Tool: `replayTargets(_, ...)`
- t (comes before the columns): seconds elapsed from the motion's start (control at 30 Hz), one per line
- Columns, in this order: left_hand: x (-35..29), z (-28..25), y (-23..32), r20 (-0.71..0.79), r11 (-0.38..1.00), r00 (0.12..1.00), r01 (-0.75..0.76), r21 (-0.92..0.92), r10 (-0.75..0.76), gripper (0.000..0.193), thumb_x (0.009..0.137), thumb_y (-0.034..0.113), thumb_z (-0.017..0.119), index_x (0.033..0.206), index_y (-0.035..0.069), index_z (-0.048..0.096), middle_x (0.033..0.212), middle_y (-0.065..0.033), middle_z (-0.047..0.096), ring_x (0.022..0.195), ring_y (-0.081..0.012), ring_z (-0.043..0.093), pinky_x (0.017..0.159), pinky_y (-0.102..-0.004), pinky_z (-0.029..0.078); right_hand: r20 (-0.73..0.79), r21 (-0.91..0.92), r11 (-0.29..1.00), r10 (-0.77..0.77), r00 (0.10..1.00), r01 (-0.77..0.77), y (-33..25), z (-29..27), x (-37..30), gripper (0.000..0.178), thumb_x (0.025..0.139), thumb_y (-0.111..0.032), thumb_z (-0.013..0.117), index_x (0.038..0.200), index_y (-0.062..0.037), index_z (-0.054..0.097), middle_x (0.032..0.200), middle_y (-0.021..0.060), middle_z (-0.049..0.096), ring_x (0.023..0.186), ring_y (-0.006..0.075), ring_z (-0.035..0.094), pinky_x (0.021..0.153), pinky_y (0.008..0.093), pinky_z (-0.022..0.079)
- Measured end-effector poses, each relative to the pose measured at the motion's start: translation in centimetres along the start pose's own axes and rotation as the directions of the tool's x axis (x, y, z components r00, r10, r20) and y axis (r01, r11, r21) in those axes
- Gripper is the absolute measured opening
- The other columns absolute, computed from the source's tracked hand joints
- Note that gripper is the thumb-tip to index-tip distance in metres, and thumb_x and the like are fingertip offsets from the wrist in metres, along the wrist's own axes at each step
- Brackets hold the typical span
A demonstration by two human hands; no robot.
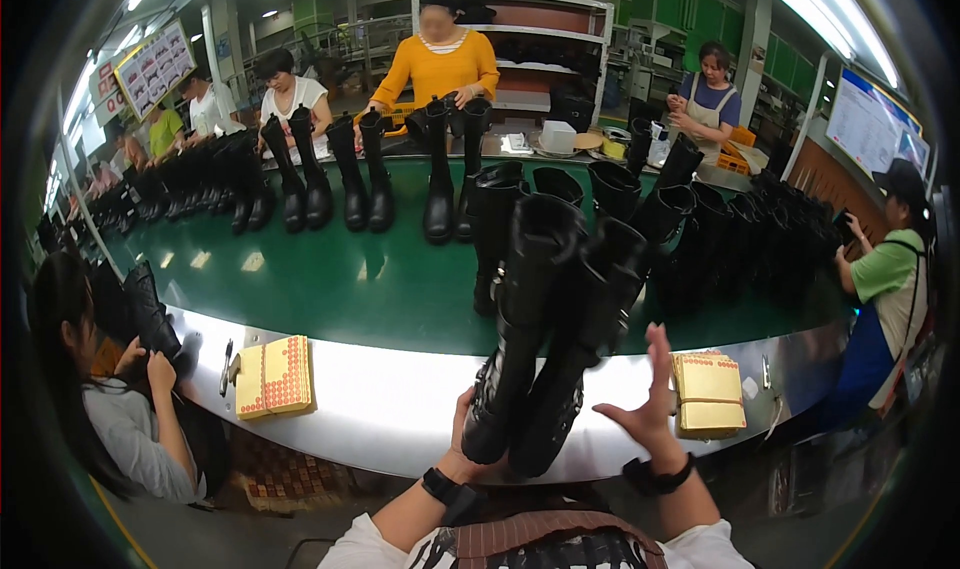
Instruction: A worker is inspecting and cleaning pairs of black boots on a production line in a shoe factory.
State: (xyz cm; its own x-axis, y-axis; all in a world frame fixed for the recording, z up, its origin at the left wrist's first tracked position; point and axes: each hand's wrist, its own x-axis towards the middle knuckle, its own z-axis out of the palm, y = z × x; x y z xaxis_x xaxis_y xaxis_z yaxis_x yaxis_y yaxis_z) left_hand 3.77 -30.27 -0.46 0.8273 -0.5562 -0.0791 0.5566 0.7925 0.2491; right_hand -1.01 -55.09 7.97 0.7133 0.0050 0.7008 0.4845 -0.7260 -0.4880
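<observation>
A pair of tall black boots stands before me over the metal table edge, shafts leaning away: the left boot (518, 329) and the right boot (575, 354), side by side. My left hand (462, 449) grips the left boot low down by its foot; some of its fingers are hidden behind it. To the right of the pair, my right hand (645, 404) is open, fingers and thumb spread, apart from the boots. Both wrists wear dark bands.
Beyond the metal edge (375, 389) runs a green belt (330, 279) lined with many black boots (438, 184). Bundles of yellow cards lie left (272, 377) and right (710, 394) of me. Several people work around the table, one at near left (140, 419) holding a black boot.
</observation>
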Motion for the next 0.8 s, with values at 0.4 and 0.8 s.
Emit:
replayTargets(0.4,0.7,-1.0,1.2,0.220,0.753,0.752,0.651,-0.097,-0.622,0.040,0.099,0.023,0.044,0.128,0.000,0.058,0.117,-0.0160,0.069,0.100,-0.0237,0.071,0.094,-0.0384,0.056,0.732,0.200,0.951,-0.306,0.608,0.238,-8.9,-10.5,16.5,0.105,0.046,-0.019,0.092,0.140,-0.0043,0.046,0.147,0.0187,0.045,0.132,0.0375,0.047,0.107,0.0430,0.040)
replayTargets(0.8,2.2,-2.3,2.0,0.255,0.844,0.850,0.333,0.420,-0.462,0.039,0.099,0.020,0.056,0.132,0.000,0.054,0.121,-0.0101,0.065,0.107,-0.0153,0.065,0.098,-0.0266,0.052,0.707,0.092,0.976,0.076,0.703,-0.198,-12.1,-8.3,18.4,0.043,0.064,-0.007,0.089,0.101,0.0010,0.069,0.090,0.0060,0.071,0.084,0.0094,0.066,0.078,0.0233,0.051)
